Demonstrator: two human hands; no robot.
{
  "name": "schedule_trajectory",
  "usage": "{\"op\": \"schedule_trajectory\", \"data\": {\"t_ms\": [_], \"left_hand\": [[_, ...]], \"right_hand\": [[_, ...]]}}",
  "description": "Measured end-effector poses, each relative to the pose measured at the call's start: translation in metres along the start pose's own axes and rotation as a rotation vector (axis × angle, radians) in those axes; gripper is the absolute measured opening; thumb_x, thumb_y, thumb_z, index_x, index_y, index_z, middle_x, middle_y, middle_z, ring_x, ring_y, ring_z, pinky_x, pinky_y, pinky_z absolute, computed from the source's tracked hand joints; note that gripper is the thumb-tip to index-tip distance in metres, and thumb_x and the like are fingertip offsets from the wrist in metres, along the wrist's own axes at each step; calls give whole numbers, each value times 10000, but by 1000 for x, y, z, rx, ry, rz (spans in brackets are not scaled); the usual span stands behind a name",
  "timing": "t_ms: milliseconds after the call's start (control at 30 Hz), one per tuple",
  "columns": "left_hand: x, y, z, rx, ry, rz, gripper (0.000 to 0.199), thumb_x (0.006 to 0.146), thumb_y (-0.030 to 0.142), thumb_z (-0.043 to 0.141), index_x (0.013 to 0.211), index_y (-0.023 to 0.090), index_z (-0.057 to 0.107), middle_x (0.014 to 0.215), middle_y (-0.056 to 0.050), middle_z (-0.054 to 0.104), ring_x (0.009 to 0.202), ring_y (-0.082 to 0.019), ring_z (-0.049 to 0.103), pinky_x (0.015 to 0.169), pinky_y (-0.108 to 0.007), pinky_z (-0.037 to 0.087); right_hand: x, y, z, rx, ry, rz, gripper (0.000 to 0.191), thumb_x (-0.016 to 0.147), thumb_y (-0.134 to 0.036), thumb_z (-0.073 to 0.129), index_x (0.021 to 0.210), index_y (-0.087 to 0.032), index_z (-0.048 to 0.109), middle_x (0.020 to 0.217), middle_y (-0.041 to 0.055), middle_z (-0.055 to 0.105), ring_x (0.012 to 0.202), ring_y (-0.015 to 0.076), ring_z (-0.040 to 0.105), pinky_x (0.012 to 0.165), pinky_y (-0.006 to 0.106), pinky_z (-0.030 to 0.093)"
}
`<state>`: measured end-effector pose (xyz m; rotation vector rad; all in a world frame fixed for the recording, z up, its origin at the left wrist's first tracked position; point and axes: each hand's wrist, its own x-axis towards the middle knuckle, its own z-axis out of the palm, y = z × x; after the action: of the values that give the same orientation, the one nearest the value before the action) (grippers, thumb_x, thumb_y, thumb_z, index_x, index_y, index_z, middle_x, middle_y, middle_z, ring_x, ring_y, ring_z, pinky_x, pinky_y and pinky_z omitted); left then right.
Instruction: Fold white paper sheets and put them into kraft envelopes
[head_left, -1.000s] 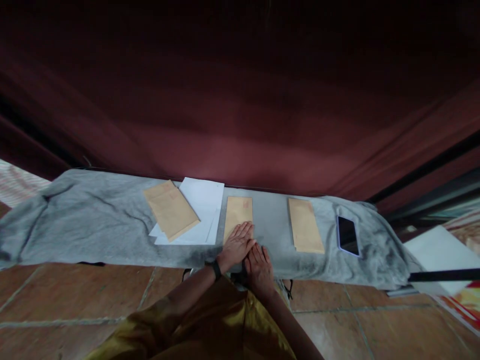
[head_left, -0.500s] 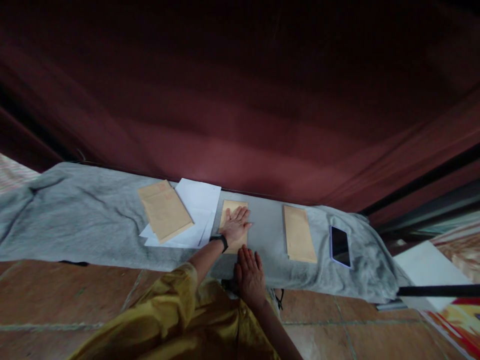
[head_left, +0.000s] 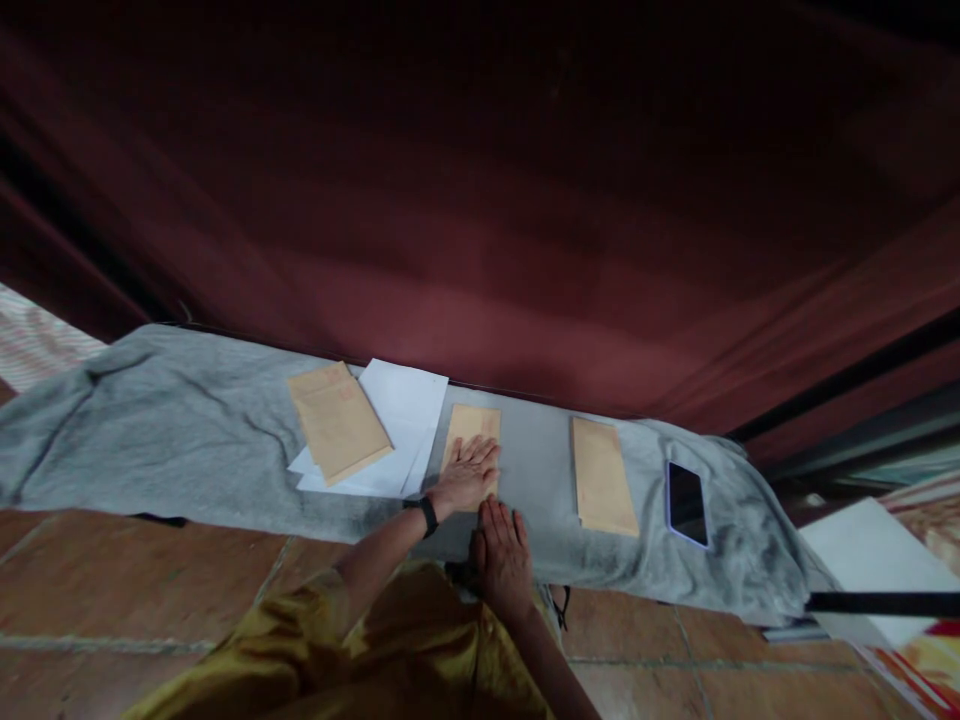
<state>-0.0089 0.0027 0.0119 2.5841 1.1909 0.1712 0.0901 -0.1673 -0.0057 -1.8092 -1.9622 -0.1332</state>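
- tan rectangular paper envelope [head_left: 474,422], one: lies flat near the middle of the grey cloth, long sides running away from the person, faint reddish print towards the far end; partly covered by a hand.
- left hand [head_left: 466,478], bare: palm down on that envelope, fingers extended and slightly parted; presses flat, grips nothing. black band [head_left: 429,516] around the wrist.
- right hand [head_left: 505,555], bare: back upward, fingers straight and close together, closed around nothing; fingertips at the envelope's near right corner. whether they touch paper or only cloth cannot be told.
- tilted tan paper envelope [head_left: 340,425], to the left: reddish mark near its far right corner; rests partly over white paper sheets [head_left: 409,400], whose edges are out of line.
- tan paper stack [head_left: 604,478], to the right, well apart from both hands: slightly slanted, a second edge showing at the near left corner.
- dark-screened phone with pale lavender edge [head_left: 687,503]: flat, beyond the stack on the right.
- grey plush cloth [head_left: 187,420]: spread beneath all the above, wrinkled towards both ends, smoother at centre.
- dark red upright backdrop [head_left: 480,260]: behind the cloth.
- mustard-yellow garment [head_left: 405,650]: on the person.
- terracotta floor tiles [head_left: 112,580], pale joints: below.
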Motion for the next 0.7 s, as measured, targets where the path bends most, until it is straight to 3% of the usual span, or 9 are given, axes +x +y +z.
{"op": "schedule_trajectory", "data": {"t_ms": [133, 267, 500, 567, 700], "left_hand": [[-32, 5, 2, -19, 18, 64, 520, 1054, 372, 326, 1550, 258, 434, 1625, -49, 409, 1559, -262, 240, 1262, -576, 119], [-63, 11, 8, -18, 143, 74, 504, 1044, 338, 355, 1523, 235, 474, 1613, -67, 428, 1533, -249, 314, 1271, -533, 167], [-94, 6, 29, -38, 382, -230, 522, 1005, 326, 438, 1486, 131, 491, 1605, -177, 416, 1509, -323, 355, 1212, -530, 341], [-96, 6, 32, -83, 396, -278, 540, 981, 301, 470, 1484, 104, 474, 1592, -204, 425, 1491, -339, 381, 1197, -535, 368], [-94, 6, 28, -215, 382, -290, 604, 886, 138, 499, 1490, 156, 470, 1600, -174, 416, 1485, -317, 392, 1188, -519, 397]], "right_hand": [[-1, 1, 3, 6, -15, 5, 480, 1034, -212, 405, 1501, -148, 493, 1479, 141, 588, 1404, 232, 509, 1217, 475, 330], [-1, 1, 2, 18, -19, -1, 470, 1022, -180, 405, 1475, -128, 523, 1476, 143, 590, 1414, 239, 498, 1221, 477, 324], [-1, 2, 3, 9, -29, 17, 463, 1014, -181, 423, 1458, -139, 547, 1516, 130, 551, 1418, 233, 494, 1224, 447, 304], [-1, 2, 5, 10, -18, 26, 466, 1004, -173, 415, 1444, -131, 562, 1513, 129, 555, 1409, 240, 501, 1224, 453, 296], [1, 0, 7, 16, -18, 24, 522, 957, -143, 419, 1463, -108, 542, 1507, 141, 559, 1405, 263, 500, 1223, 483, 282]]}}
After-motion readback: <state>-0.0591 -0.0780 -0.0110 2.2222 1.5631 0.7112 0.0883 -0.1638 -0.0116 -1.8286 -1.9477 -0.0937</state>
